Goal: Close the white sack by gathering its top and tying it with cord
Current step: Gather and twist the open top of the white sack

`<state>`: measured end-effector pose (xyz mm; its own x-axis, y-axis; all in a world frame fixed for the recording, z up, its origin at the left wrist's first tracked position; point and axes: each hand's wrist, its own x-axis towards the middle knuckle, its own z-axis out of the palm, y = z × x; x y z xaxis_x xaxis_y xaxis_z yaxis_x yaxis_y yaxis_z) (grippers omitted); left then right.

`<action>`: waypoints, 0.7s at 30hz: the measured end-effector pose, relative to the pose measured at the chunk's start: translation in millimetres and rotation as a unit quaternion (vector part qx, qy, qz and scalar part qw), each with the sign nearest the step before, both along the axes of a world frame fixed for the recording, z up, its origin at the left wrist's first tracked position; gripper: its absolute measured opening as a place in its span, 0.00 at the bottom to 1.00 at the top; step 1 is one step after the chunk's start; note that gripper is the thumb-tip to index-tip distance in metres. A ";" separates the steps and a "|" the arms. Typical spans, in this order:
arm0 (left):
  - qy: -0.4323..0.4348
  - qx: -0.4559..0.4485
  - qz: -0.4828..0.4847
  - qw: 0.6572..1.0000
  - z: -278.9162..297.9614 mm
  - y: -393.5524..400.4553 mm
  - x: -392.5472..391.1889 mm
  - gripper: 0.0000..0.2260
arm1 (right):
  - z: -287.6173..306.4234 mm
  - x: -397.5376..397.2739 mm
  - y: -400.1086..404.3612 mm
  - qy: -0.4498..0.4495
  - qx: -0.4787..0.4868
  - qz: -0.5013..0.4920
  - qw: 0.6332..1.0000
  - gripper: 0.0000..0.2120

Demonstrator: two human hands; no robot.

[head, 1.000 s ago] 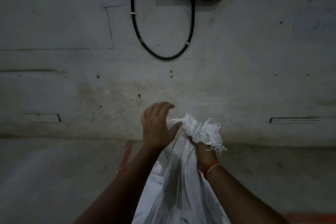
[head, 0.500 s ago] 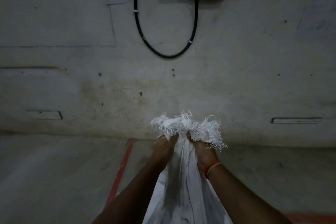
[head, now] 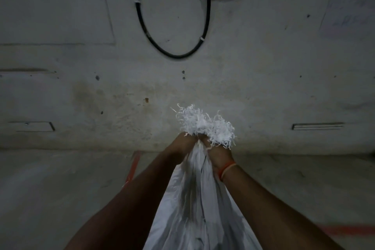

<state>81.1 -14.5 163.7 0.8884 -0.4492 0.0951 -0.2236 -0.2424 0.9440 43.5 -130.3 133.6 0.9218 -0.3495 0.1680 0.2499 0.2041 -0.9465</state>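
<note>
The white sack (head: 194, 205) stands in front of me, its woven cloth pulled into long folds toward a narrow neck. Its frayed top (head: 205, 124) fans out above both fists. My left hand (head: 180, 146) grips the neck from the left. My right hand (head: 219, 153), with an orange band at the wrist, grips it from the right, pressed close against the left. No cord can be made out in this dim view.
A grey concrete wall (head: 263, 79) rises just beyond the sack, with a black cable loop (head: 174, 55) hanging on it. On the concrete floor run a red painted line (head: 133, 166) at left and another red line (head: 345, 230) at right.
My left hand came down from above the frayed top and closed on the sack's neck beside my right hand. The top is now bunched tighter.
</note>
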 end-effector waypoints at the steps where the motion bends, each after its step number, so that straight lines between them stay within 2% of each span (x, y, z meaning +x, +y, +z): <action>1: 0.028 -0.002 -0.002 1.000 -0.3 1.7 -4.0 0.13 | 1.6 1.2 -1.3 -0.003 -0.008 -0.018 1.000 0.26; 3: 0.079 -0.054 -0.025 0.995 -2.0 4.2 -9.6 0.12 | 4.7 6.2 -4.5 0.015 -0.029 -0.052 0.998 0.21; 5: 0.084 -0.069 -0.041 0.993 -12.0 11.9 -17.7 0.14 | 3.7 14.9 -5.7 0.027 0.001 -0.048 0.998 0.21; 6: 0.067 -0.048 -0.043 0.996 -24.4 19.3 -20.5 0.23 | 2.1 18.4 -5.4 0.038 0.004 -0.049 0.998 0.18; 8: 0.011 0.030 -0.028 0.999 -49.0 26.6 -27.3 0.41 | 2.2 18.3 -0.4 0.045 0.020 -0.041 0.998 0.07; 9: -0.005 0.047 -0.023 0.999 -59.6 28.4 -31.4 0.43 | 2.9 17.1 3.5 0.050 0.017 -0.022 0.998 0.05; 12: -0.002 -0.020 -0.008 1.000 -72.7 15.7 -29.1 0.35 | 6.1 16.4 11.6 0.085 -0.005 0.020 0.996 0.09; 14: 0.011 -0.086 0.049 0.995 -72.3 4.9 -20.7 0.37 | 9.6 16.1 11.8 0.108 -0.010 0.034 0.994 0.12; 16: 0.028 -0.115 0.104 0.987 -68.5 -1.9 -18.6 0.36 | 13.8 17.9 7.0 0.082 0.025 0.057 0.995 0.10; 18: 0.054 -0.143 0.145 0.977 -70.9 -6.1 -16.4 0.30 | 16.2 18.0 1.4 0.098 0.046 0.139 0.984 0.11; 19: 0.067 -0.156 0.158 0.973 -73.1 -6.3 -15.7 0.27 | 16.1 16.4 -4.8 0.101 0.036 0.186 0.977 0.14; 21: 0.087 -0.174 0.184 0.963 -75.9 -4.7 -10.9 0.23 | 9.1 16.1 -26.1 0.062 -0.012 0.216 0.974 0.19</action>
